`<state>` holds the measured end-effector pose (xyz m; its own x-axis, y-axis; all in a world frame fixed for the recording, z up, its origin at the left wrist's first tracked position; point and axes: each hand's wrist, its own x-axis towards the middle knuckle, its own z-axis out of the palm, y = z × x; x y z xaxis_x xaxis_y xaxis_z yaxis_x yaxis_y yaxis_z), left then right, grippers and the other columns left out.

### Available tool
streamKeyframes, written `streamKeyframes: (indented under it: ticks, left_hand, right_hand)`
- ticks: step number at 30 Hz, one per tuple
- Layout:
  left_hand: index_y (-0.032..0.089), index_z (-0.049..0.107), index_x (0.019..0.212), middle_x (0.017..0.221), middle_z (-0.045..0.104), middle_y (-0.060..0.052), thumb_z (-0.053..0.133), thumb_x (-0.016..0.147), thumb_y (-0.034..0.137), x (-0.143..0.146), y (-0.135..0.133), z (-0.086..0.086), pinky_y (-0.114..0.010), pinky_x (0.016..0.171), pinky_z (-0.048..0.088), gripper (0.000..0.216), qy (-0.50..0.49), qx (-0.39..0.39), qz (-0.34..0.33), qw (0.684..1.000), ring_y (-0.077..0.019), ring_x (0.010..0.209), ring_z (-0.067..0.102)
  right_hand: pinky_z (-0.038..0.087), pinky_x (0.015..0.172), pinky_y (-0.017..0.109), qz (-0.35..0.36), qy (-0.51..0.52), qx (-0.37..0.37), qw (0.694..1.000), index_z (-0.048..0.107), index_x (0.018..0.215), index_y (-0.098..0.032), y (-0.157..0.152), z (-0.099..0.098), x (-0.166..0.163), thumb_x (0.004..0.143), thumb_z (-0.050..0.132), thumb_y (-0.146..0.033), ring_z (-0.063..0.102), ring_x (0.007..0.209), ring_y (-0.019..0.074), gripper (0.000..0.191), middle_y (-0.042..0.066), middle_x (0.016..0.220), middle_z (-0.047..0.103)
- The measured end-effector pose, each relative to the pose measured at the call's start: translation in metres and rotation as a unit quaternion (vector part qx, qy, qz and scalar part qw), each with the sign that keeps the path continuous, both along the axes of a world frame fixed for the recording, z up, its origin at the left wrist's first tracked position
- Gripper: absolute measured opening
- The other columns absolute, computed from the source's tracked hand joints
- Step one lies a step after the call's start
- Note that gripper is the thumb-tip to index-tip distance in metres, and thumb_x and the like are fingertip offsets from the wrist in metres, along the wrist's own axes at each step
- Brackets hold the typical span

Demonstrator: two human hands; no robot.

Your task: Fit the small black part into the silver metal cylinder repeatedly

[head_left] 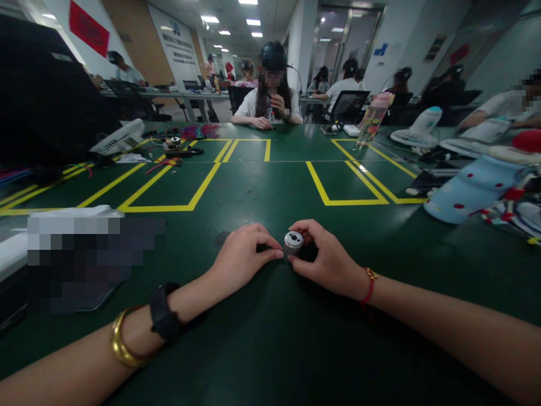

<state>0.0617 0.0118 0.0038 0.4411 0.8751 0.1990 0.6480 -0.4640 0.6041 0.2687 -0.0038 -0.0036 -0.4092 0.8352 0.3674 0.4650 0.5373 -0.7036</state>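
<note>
A small silver metal cylinder (pixel 293 242) stands upright on the green table, with a central opening and small dark holes in its top face. My right hand (pixel 323 256) grips it from the right, thumb low on its near side and fingers around its far side. On the left, my left hand (pixel 243 251) has its thumb and index fingertip brought close together right beside the cylinder. Whether those fingertips touch the metal or pinch something tiny is too small to tell.
Yellow tape lines (pixel 192 194) mark the green tabletop (pixel 249 349). At right lies a light-blue spotted bottle (pixel 469 189), with white fans (pixel 418 132) behind. Loose wires (pixel 169 162) lie far left; a blurred-out item (pixel 84 254) is nearer. Opposite sits a person (pixel 270 96).
</note>
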Motion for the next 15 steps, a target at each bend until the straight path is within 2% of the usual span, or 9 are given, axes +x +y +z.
streamKeyframes:
  ticks: [4,10,13,15]
  left_hand:
    - [0.026,0.072,0.083,0.089,0.065,-0.002,0.066,0.081,0.037,0.001,0.000,-0.006,-0.035,0.079,0.045,0.012,0.009,0.001,-0.012,1.000,-0.0222,0.088,0.059]
    - [0.024,0.070,0.089,0.091,0.066,-0.002,0.068,0.078,0.038,0.002,0.001,-0.001,-0.032,0.073,0.046,0.017,0.001,-0.012,-0.013,1.000,-0.0210,0.086,0.060]
    - [0.023,0.069,0.099,0.095,0.065,-0.003,0.065,0.079,0.042,-0.008,0.000,0.006,-0.031,0.070,0.046,0.028,-0.011,-0.021,0.006,1.000,-0.0196,0.081,0.059]
    - [0.022,0.067,0.104,0.097,0.065,-0.004,0.059,0.083,0.046,-0.023,-0.001,0.011,-0.031,0.070,0.046,0.032,-0.018,-0.030,0.033,0.999,-0.0196,0.080,0.059]
  right_hand:
    - [0.050,0.080,0.031,0.006,-0.009,0.003,1.000,0.048,0.114,-0.022,0.000,0.002,0.001,0.074,0.061,-0.024,0.057,0.090,0.0131,0.042,0.004,0.105,0.058]
    - [0.050,0.080,0.031,0.000,-0.018,0.002,1.000,0.049,0.115,-0.023,-0.002,0.003,-0.002,0.075,0.061,-0.025,0.058,0.090,0.0140,0.042,0.004,0.106,0.059]
    - [0.050,0.084,0.032,-0.044,-0.002,0.003,0.999,0.047,0.118,-0.022,0.000,0.009,0.016,0.077,0.061,-0.031,0.058,0.096,0.0150,0.044,0.006,0.112,0.058]
    - [0.050,0.086,0.033,-0.100,0.000,0.002,0.995,0.046,0.120,-0.021,0.002,0.014,0.045,0.078,0.061,-0.035,0.058,0.098,0.0164,0.047,0.008,0.115,0.057]
